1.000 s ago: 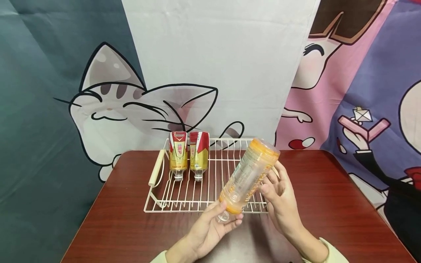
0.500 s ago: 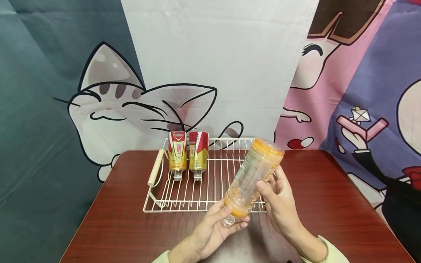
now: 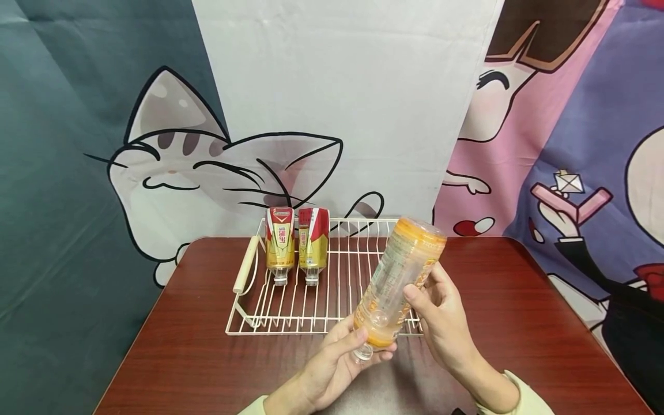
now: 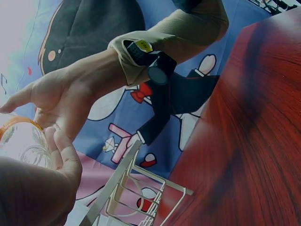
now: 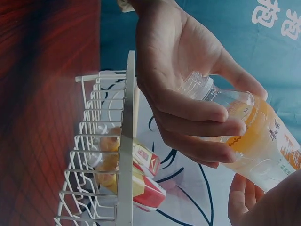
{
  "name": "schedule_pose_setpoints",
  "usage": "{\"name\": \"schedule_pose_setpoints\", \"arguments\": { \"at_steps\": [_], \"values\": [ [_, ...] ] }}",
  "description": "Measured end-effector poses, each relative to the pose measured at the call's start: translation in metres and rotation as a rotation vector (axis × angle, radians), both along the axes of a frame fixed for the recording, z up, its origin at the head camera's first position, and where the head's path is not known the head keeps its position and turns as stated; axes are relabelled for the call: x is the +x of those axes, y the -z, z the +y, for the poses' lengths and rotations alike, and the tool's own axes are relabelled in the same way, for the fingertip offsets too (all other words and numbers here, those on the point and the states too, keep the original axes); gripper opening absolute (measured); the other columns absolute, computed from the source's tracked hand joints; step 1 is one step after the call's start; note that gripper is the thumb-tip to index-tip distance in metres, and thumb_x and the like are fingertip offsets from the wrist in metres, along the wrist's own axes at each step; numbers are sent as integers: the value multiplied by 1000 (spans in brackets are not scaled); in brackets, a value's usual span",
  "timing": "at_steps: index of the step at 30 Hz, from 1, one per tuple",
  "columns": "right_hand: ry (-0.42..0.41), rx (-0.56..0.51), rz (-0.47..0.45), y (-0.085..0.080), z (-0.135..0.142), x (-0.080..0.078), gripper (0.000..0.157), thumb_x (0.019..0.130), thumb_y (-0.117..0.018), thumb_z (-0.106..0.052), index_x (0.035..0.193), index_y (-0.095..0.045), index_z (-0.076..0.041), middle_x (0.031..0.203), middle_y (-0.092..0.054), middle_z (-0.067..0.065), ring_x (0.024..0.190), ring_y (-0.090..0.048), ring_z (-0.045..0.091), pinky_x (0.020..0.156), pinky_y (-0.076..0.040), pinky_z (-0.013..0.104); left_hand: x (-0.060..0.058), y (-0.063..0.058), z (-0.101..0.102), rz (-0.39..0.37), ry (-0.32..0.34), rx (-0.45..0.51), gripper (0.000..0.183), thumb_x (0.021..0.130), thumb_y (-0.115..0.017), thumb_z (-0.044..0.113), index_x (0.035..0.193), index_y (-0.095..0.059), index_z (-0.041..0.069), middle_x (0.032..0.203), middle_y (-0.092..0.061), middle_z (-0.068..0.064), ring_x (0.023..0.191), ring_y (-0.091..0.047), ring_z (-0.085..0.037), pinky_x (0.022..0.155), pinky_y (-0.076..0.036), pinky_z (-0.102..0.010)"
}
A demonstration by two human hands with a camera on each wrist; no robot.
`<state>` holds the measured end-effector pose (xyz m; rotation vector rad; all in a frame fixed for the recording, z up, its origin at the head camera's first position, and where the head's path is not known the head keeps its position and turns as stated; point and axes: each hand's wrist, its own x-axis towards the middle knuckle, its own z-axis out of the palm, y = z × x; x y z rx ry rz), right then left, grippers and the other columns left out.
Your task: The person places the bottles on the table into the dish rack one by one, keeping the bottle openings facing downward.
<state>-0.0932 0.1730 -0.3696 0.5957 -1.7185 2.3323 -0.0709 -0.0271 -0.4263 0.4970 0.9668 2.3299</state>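
Observation:
A clear plastic bottle (image 3: 396, 282) with an orange and yellow label is held upside down and tilted, its threaded neck pointing down and left. My left hand (image 3: 332, 363) grips it around the shoulder and neck, thumb on the front. In the right wrist view, that left hand's (image 5: 193, 108) fingers curl beside the uncapped neck. Higher up, my right hand (image 3: 443, 317) holds the bottle's right side, with the thumb across the label and fingers behind. Behind the bottle stands a white wire rack (image 3: 290, 333). Two red and gold bottles (image 3: 280, 242) stand neck down at its left side.
The rack rests on a reddish-brown table (image 3: 181, 357) and has a pale handle (image 3: 247, 265) at its left end. A printed cloth backdrop (image 3: 342, 104) hangs just behind the table. Right of the red and gold bottles, rack wires lie bare.
Both hands have shifted the orange-labelled bottle slightly right and down. My right thumb has come onto the bottle's front. The rack and its two bottles have stayed put.

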Motion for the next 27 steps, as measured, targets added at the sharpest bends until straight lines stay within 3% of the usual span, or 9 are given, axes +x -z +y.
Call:
{"name": "schedule_pose_setpoints", "arguments": {
  "at_steps": [9, 14, 17, 19, 22, 27],
  "values": [
    [7, 30, -2, -3, -1, -2, 44, 107, -62, 3, 150, -59, -6, 141, -66, 17, 124, -71, 22, 102, -62, 34, -1, 0, -4, 90, 11, -31, 66, 115, -56, 22, 165, -29, -10, 143, -67, -12, 123, -72, -18, 110, -56, -32],
    [-3, 27, 21, -7, -1, -3, 44, 106, -59, 5, 150, -59, -5, 142, -66, 17, 125, -69, 22, 103, -62, 34, -1, -3, -15, 197, 30, -173, 70, 115, -53, 28, 169, -26, -7, 151, -63, -24, 130, -70, -25, 114, -55, -37],
    [-4, 30, 36, -10, 0, -3, 45, 106, -57, 5, 151, -58, -3, 141, -66, 17, 125, -69, 22, 102, -62, 34, 0, -4, -23, 276, 76, -292, 73, 115, -55, 36, 168, -28, -5, 150, -63, -26, 130, -70, -27, 115, -55, -45],
    [5, 33, 36, -12, 1, -4, 46, 106, -57, 5, 151, -58, -4, 140, -67, 17, 124, -70, 22, 101, -62, 34, 2, -3, -28, 338, 73, -374, 75, 113, -59, 40, 165, -32, -7, 147, -65, -25, 129, -71, -27, 113, -57, -45],
    [4, 22, 47, -17, 3, -7, 47, 106, -55, 5, 152, -58, -4, 139, -68, 16, 122, -71, 22, 101, -62, 34, 7, 0, -36, 467, -33, -511, 71, 110, -66, 39, 160, -43, -6, 140, -70, -15, 122, -72, -17, 108, -60, -39],
    [-5, -21, 75, -24, 6, -12, 46, 107, -54, 4, 153, -56, -4, 139, -68, 15, 122, -71, 22, 101, -63, 35, 11, 1, -49, 791, -384, -675, 51, 102, -73, 19, 148, -60, 1, 121, -75, -6, 100, -71, -7, 88, -64, -30]
  ]
}}
